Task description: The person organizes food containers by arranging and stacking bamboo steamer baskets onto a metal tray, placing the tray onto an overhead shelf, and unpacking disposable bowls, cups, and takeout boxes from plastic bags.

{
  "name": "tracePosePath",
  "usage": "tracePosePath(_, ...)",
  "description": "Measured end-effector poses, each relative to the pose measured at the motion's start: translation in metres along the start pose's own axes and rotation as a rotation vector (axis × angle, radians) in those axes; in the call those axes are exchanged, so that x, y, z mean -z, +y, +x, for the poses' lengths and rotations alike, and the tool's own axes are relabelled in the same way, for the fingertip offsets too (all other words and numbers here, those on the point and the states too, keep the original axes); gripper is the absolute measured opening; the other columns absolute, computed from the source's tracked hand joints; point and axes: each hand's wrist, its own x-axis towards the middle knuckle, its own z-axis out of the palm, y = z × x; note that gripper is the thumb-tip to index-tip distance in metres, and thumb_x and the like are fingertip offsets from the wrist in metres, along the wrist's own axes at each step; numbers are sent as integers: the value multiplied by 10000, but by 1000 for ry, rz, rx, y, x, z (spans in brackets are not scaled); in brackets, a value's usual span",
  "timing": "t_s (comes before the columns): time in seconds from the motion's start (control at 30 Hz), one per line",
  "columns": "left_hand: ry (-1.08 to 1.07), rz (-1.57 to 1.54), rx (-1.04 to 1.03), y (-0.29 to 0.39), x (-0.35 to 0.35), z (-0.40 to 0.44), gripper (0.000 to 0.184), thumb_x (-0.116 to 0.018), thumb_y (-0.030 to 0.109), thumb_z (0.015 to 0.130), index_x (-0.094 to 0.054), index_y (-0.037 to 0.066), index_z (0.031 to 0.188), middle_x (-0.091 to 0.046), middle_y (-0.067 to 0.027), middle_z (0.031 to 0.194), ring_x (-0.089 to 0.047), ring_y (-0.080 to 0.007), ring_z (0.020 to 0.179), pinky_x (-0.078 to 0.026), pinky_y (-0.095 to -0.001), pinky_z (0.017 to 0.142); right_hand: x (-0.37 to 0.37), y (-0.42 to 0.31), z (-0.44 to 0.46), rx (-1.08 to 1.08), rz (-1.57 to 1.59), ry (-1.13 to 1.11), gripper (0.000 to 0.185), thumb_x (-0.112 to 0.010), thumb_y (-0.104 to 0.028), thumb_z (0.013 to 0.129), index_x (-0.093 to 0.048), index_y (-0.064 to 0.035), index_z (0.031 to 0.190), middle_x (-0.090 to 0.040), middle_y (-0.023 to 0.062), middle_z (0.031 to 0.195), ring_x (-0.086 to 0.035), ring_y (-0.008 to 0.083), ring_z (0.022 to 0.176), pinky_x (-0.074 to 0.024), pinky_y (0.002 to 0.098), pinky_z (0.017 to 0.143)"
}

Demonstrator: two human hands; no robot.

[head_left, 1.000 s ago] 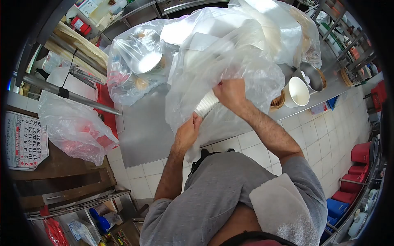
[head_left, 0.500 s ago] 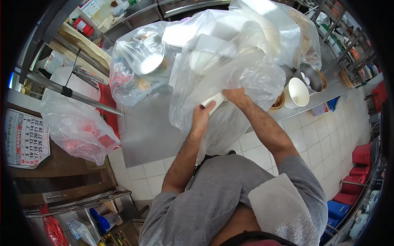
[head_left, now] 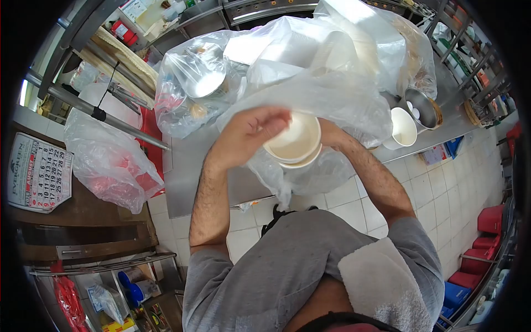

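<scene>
In front of me, a nested stack of white paper bowls (head_left: 295,136) tilts its open mouths up toward my head, with at least two rims showing. My right hand (head_left: 331,134) grips the stack from the right side; its fingertips are hidden behind the bowls. At the left rim is my left hand (head_left: 249,133), slightly blurred, its thumb and fingers stretched out and apart. Whether it touches the rim I cannot tell. A large clear plastic bag (head_left: 326,94) drapes behind and below the bowls.
More filled plastic bags (head_left: 193,77) cover the back of the steel table (head_left: 191,166). On the right stand a white tub (head_left: 403,127) and a metal pot (head_left: 425,102). A bag with red contents (head_left: 110,166) hangs at left beside a wall calendar (head_left: 40,172).
The stack has come out of the bag's folds and turned its mouths toward me. My left hand has let go and risen to the rim. My right hand has shifted slightly right.
</scene>
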Motion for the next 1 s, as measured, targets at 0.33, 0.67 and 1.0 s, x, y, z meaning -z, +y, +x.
tracePosePath(0.33,421,-144,103,-110,26,38,292,-538,288,901,-620,42,1035,-626,-21,968,-525,-102,920,-398,-245,820,32,6,-58,83,546,-27,488,-658,-195,794,-498,-19,1220,-602,92,1060,-611,152,812,-508,269,629)
tracePosePath(0.67,431,-212,93,-41,35,-26,516,-532,378,896,-488,2,1247,-599,-126,1104,-557,-215,1050,-461,-358,848,70,-52,-95,105,470,97,436,-599,-235,832,-519,-21,1203,-599,137,1058,-575,152,994,-525,317,724)
tracePosePath(1.0,182,-276,60,-17,-24,2,824,-666,321,790,-216,-5,1399,-428,-155,1307,-435,-220,1178,-388,-332,945,50,-48,-68,438,-255,463,434,-616,-231,776,-549,-46,1164,-599,197,1105,-567,329,1042,-431,379,905)
